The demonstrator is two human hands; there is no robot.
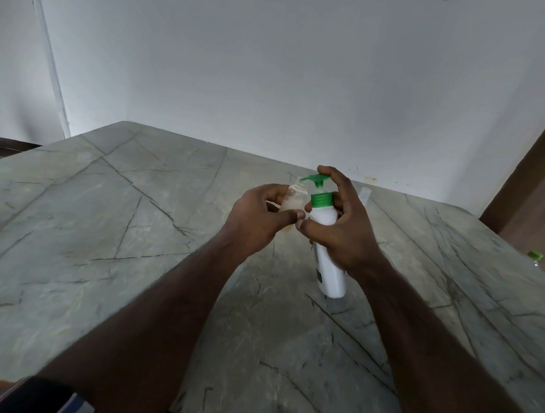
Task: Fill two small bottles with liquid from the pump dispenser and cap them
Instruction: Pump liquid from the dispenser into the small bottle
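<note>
I see left hand [257,219] fingers curled round small clear bottle [294,196], mouth under green pump nozzle [314,178]. Right hand [340,229] grips white dispenser [331,267], forefinger on pump head. I'd press slow, keep mouth touching spout.

I see two bare arms with no sleeves, a left hand [257,216] and a right hand [343,229]. Low down, some striped cloth [77,406] shows, blue and white.

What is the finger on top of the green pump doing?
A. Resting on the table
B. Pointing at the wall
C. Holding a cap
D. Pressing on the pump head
D: the right hand grips the white pump dispenser, one finger on its green pump head, whose spout meets the small bottle in the left hand.
</note>
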